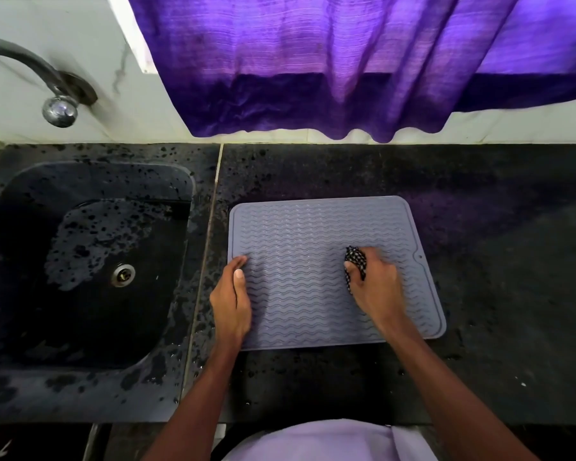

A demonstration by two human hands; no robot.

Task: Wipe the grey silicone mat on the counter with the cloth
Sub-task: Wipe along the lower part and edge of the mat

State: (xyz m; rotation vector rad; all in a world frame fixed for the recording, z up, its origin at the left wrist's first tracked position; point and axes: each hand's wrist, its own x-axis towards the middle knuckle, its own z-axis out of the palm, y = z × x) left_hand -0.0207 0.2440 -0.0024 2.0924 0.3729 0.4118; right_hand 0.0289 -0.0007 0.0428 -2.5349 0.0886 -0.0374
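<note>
Lying at frame centre on the dark speckled desk (pixel 496 311): grey silicone mat (pixel 296 227), wavy ribs up. Sink (pixel 7 247) set into desk at left, wet patches. Tap (pixel 30 59) upper left; purple curtain (pixel 313 61) across top. Left hand (pixel 230 301): fingers straight, pressed together, flat on mat's left edge. Right hand (pixel 374 284): fingers curled round dark dotted cloth (pixel 354 261), right of mat centre. Fingertips motion-blurred; most of cloth hidden in the hand. Tap spout cut off at left edge.

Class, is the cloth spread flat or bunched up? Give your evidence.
Bunched up: the cloth is a small wad gripped in the right hand on the mat.
</note>
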